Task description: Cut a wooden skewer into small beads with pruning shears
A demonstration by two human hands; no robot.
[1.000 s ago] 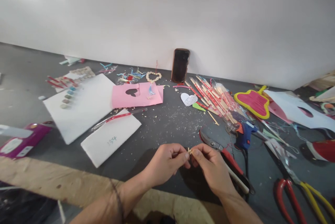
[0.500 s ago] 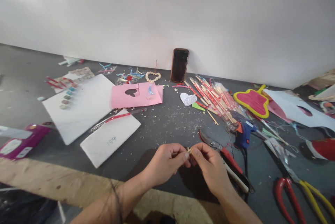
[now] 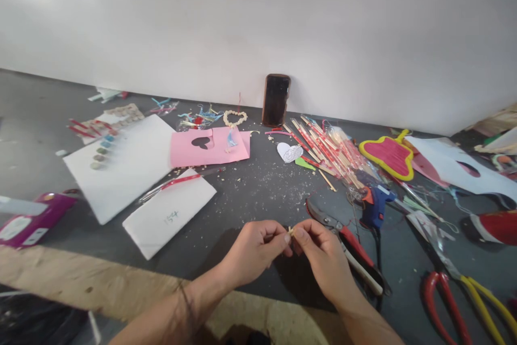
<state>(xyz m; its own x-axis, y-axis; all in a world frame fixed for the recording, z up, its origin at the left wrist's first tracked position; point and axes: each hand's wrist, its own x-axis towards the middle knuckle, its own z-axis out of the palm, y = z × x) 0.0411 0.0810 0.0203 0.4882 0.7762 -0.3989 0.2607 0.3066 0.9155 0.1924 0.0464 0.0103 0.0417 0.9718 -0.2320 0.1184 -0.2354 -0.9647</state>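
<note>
Near the front edge of the dark table, my left hand [image 3: 260, 248] and my right hand [image 3: 319, 251] meet fingertip to fingertip. Both are closed in a pinch on small pale wooden stick pieces [image 3: 291, 231], which are mostly covered by the fingers. Just right of my right hand lie pruning shears [image 3: 351, 243] with red and white handles. Beyond the hands, wood crumbs are scattered on the table [image 3: 250, 199]. A heart-shaped ring of small wooden pieces [image 3: 235, 118] lies near the wall.
A phone [image 3: 276, 100] leans on the wall. Wrapped chopsticks [image 3: 319, 146], a blue glue gun [image 3: 375, 206] and scissors [image 3: 438, 280] lie to the right. To the left are pink card [image 3: 186, 151], a folded white sheet [image 3: 169, 218] and a larger white board [image 3: 121, 173].
The view has shifted very slightly. Both hands keep nearly the same place and the same pinch on the small wooden pieces.
</note>
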